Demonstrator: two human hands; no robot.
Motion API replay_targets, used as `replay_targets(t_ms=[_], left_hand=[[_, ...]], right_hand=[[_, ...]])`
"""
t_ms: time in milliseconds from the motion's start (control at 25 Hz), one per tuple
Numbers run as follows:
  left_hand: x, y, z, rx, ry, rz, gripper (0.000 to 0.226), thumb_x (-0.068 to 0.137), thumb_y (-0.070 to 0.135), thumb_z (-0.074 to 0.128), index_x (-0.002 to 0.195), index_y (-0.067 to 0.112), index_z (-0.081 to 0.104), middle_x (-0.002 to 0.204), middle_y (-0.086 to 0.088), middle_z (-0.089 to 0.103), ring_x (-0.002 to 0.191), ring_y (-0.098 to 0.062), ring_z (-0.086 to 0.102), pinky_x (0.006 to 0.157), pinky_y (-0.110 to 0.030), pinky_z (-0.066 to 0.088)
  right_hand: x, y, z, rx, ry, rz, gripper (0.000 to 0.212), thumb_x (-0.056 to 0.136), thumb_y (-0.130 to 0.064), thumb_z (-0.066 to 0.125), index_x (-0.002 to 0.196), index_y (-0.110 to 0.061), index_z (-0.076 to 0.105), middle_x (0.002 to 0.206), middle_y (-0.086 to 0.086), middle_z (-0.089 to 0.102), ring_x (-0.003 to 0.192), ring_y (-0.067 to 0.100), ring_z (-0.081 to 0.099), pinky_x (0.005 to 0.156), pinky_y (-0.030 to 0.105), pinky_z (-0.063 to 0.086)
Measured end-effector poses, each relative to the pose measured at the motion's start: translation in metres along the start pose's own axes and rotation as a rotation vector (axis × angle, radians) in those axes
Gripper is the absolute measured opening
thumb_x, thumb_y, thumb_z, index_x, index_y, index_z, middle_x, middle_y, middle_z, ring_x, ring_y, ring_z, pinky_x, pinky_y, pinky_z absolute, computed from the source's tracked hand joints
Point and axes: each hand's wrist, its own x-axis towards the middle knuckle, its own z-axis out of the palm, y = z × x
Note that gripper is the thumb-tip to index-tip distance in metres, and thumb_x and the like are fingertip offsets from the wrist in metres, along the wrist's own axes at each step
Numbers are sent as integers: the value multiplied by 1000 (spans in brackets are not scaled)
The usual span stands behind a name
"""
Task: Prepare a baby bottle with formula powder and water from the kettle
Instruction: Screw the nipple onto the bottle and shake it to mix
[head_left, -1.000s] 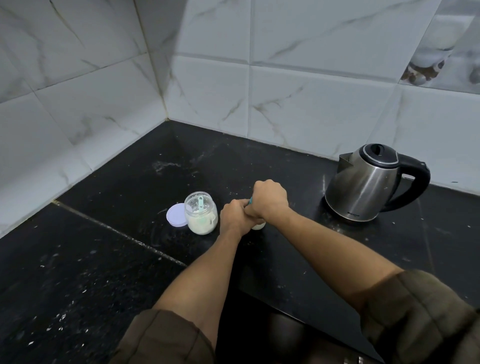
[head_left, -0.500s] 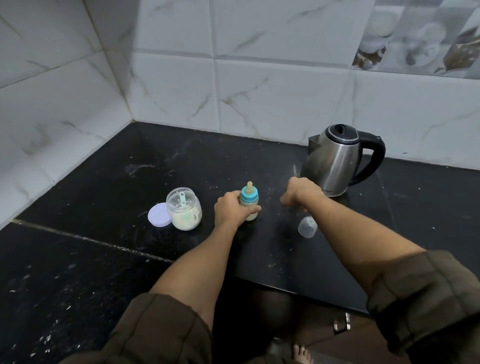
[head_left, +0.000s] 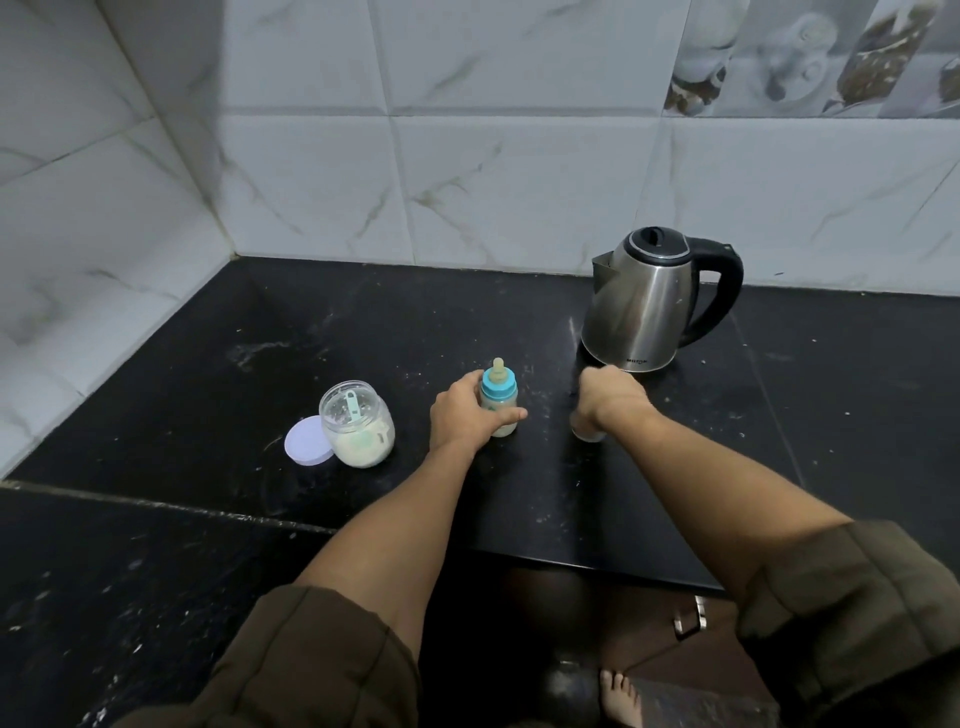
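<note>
"While the left hand (head_left: 464, 417) is on it, where does the bottle (head_left: 497, 391) stand?"

"Upright on the black surface (head_left: 208, 374), nipple up, blue collar on. The left hand grips its body, thumb across the front. Pale content shows in the lower part."

"Right hand?"

"The right hand (head_left: 613, 397) is to the right of the bottle, apart from it. Its back faces the camera and its fingers are curled under, hidden. A clear cap (head_left: 588, 433) shows beneath the wrist. Whether the hand holds it cannot be told."

"Kettle?"

"The kettle (head_left: 647, 306) is steel with a black handle to the right. It stands just behind the right hand, near the tiled wall (head_left: 519, 182)."

"Powder?"

"An open jar (head_left: 358, 434) stands left of the bottle, part filled with pale powder, with a green scoop (head_left: 352, 404) inside. Its lilac lid (head_left: 305, 446) lies flat, touching the jar's left side. White specks are scattered over the surface."
</note>
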Motion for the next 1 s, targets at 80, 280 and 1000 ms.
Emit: replay_targets(t_ms=[80, 280, 1000], left_hand=[[1, 0, -1, -32, -18, -8, 96, 56, 50, 99, 140, 25, 60, 130, 9, 70, 123, -11, 63, 107, -35, 51], [3, -6, -5, -47, -75, -23, 73, 64, 50, 94, 128, 28, 68, 117, 11, 75, 110, -8, 69, 103, -40, 55], [8, 0, -7, 33, -67, -71, 39, 61, 49, 92, 92, 32, 75, 87, 14, 78, 90, -2, 73, 91, -36, 60]], right_hand=[[12, -12, -25, 171, 111, -83, 36, 83, -22, 67, 117, -10, 69, 116, 14, 71, 99, 32, 68, 82, 36, 58], [19, -47, -79, 374, 214, -502, 50, 85, -46, 73, 130, -24, 70, 125, 4, 73, 114, 26, 66, 99, 39, 54], [40, -53, -38, -74, 90, -788, 57, 87, -44, 75, 141, -27, 63, 125, -1, 62, 115, 26, 60, 96, 38, 51]])
